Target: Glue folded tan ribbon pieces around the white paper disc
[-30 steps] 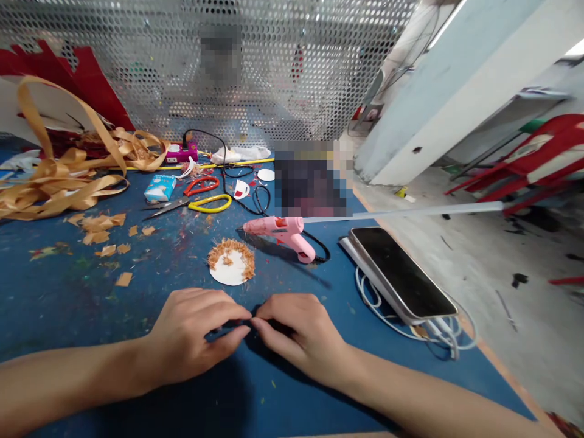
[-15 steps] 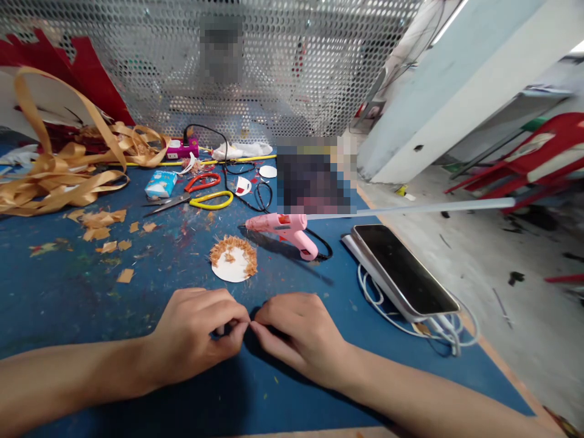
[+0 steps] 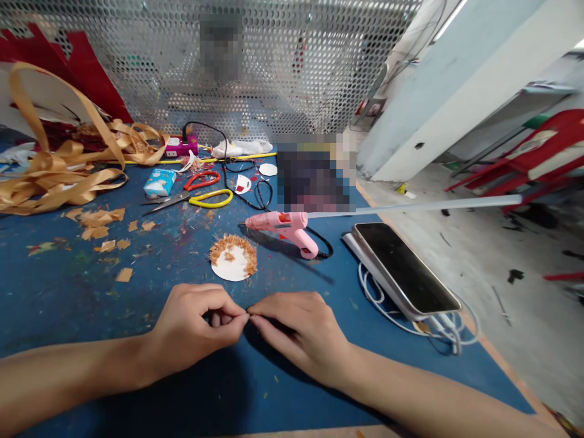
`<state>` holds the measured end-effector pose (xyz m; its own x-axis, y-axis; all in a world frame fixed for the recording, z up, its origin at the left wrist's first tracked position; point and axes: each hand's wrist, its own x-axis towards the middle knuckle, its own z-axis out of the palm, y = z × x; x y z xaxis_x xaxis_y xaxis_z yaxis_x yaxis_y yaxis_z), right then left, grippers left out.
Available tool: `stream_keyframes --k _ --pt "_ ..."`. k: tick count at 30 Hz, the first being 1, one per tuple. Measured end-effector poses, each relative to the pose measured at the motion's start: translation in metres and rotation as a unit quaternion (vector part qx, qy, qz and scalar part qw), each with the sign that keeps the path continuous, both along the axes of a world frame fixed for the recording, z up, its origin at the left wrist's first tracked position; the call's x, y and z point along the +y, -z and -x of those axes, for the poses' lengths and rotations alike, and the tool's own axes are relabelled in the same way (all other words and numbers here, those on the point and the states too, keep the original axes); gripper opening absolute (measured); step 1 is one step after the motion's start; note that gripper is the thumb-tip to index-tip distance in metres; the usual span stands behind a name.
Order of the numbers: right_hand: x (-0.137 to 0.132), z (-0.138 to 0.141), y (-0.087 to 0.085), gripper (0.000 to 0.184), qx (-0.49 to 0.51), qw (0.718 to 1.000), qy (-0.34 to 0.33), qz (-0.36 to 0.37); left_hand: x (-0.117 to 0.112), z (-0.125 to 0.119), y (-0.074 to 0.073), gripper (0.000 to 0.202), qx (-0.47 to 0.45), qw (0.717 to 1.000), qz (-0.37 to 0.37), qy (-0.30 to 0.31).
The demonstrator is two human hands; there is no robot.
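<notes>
My left hand (image 3: pixel 201 325) and my right hand (image 3: pixel 303 334) meet fingertip to fingertip low over the blue table (image 3: pixel 182 407). Each is closed in a pinch of thumb and forefinger; whatever lies between the tips is too small to make out. Just beyond them lies a white paper disc (image 3: pixel 230 271), its upper edge and sides covered with frilled tan ribbon pieces (image 3: pixel 228 243). Behind my right hand a pink glue gun (image 3: pixel 285 226) rests on the table, nozzle to the left, with a long clear glue stick (image 3: pixel 420 207) jutting from its back.
Scissors (image 3: pixel 196 198) with red and yellow handles lie near a blue packet (image 3: pixel 159 182). Cut ribbon squares (image 3: pixel 103 222) are scattered at left, below a heap of gold ribbon (image 3: pixel 59 176). A phone (image 3: pixel 404 267) with white cable (image 3: pixel 365 280) sits at right. Perforated metal (image 3: pixel 274 79) stands behind.
Both hands stay pinched together at nearly the same spot. The left fingers have shifted slightly, with thumb and forefinger stretched a little straighter toward the right hand.
</notes>
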<state>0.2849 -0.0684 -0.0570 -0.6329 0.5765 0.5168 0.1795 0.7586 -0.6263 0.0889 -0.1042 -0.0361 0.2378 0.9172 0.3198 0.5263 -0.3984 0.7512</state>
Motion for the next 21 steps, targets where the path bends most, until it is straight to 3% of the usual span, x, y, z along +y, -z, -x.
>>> stream_keyframes --k 12,21 --pt "-0.0024 0.0014 -0.0017 0.015 -0.012 1.000 0.005 0.005 0.0001 -0.0009 0.0014 0.015 0.021 0.999 -0.020 0.014" --pt "-0.0015 0.0015 -0.0094 0.013 -0.027 0.999 0.026 0.027 -0.0007 0.0003 0.0022 0.014 0.013 0.999 0.009 0.035"
